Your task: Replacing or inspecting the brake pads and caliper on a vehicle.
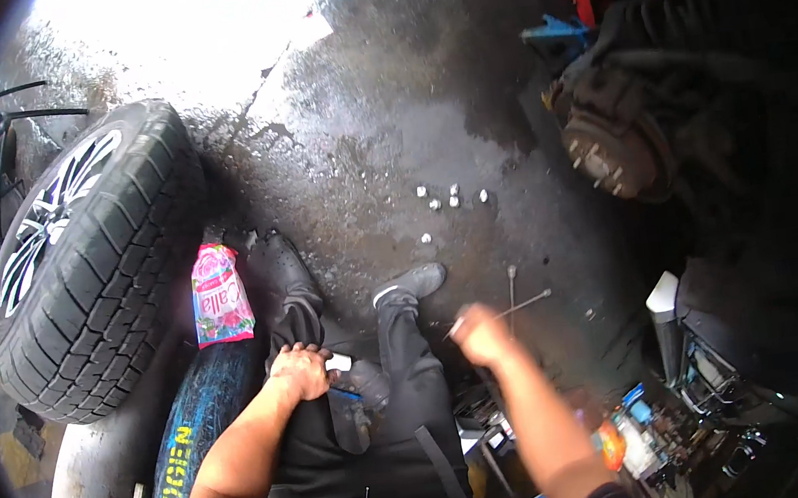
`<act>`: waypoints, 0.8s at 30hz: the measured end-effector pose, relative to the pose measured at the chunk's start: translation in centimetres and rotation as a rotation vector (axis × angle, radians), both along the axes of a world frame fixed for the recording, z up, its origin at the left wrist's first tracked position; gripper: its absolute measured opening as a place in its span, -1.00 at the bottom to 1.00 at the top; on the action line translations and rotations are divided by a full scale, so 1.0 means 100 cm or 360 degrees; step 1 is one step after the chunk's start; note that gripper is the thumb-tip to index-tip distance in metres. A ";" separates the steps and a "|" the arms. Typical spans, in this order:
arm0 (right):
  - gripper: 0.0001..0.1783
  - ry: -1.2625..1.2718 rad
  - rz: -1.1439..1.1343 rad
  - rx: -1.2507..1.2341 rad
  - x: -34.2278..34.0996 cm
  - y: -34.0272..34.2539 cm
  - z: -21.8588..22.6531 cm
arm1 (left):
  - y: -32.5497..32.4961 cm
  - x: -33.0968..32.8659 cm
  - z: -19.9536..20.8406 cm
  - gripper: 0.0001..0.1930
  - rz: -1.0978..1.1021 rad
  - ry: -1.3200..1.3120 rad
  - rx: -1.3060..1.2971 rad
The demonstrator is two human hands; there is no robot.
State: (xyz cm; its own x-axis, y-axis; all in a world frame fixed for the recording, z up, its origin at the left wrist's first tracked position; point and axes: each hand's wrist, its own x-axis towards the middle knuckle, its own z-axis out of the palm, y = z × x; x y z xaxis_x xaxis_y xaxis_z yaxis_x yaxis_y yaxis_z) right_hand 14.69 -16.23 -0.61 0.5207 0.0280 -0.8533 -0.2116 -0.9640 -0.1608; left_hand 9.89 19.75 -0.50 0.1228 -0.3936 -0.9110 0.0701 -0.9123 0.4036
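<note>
- Reference: take clock positions from the right hand (482, 335), with 12 straight ahead of the person.
- Right grip: closed on one arm of the wrench (531, 300). A tip shows beyond the fist at 9; blur hides the single fingers.
- Wrench location: low over the floor (513, 227), its crossing just beside the hand at 2. Whether it touches the floor cannot be told.
- Left grip: the left hand (302, 370) rests on the knee at 9. Whether it grips the white piece (338, 362) beside its fingers cannot be told.
- Step, as judged: handling the wrench. Wrap the whole hand around the arm, close to the crossing, so that the other arms do not swing.
- Keep the free arms clear of the right shoe (412, 284), near at 10 to 11.
- Avoid sweeping over the loose nuts (454, 201) at 12. They lie scattered and would probably roll if struck.
- Allow clearance from the hub (649, 150) at 1 to 2; its bare studs (612, 168) could be damaged by a knock.
- Keep the elbow off the clutter (643, 437) at 4 to 5.
- Caution: parts of the floor look wet. Set both feet firmly before applying force.
</note>
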 end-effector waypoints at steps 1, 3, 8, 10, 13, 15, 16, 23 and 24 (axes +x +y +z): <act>-0.61 0.0163 -0.0065 0.0099 -0.042 0.034 0.008 | 0.010 0.000 0.007 -0.43 -0.0013 0.0023 -0.0021; -0.41 0.0672 0.0330 -0.0173 -0.100 0.102 0.033 | 0.031 0.005 0.025 -0.42 -0.0088 -0.0012 -0.0083; -0.49 0.0533 0.0030 0.0192 -0.010 0.160 0.092 | 0.065 0.034 0.062 -0.42 0.0417 0.0204 -0.0236; -0.57 0.0133 -0.0474 0.0428 0.015 0.130 0.101 | 0.071 0.054 0.082 -0.44 0.0546 0.0129 -0.0248; -0.63 0.0170 -0.1266 0.0368 0.049 0.104 0.129 | 0.106 0.077 0.104 -0.44 0.0586 -0.0017 -0.0214; -0.63 -0.0148 -0.0586 0.0305 0.055 0.071 0.147 | 0.133 0.102 0.116 -0.44 0.0623 -0.0084 -0.0181; -0.64 -0.0077 -0.0548 0.0205 0.058 0.059 0.154 | 0.147 0.116 0.127 -0.44 0.0766 -0.0144 -0.0086; -0.72 0.0043 -0.0245 -0.0100 0.150 0.007 0.170 | 0.261 0.203 0.173 -0.54 0.1530 -0.0857 0.0492; -0.69 0.0063 -0.0255 -0.0059 0.169 0.009 0.175 | 0.270 0.218 0.175 -0.56 0.1582 -0.0891 0.0478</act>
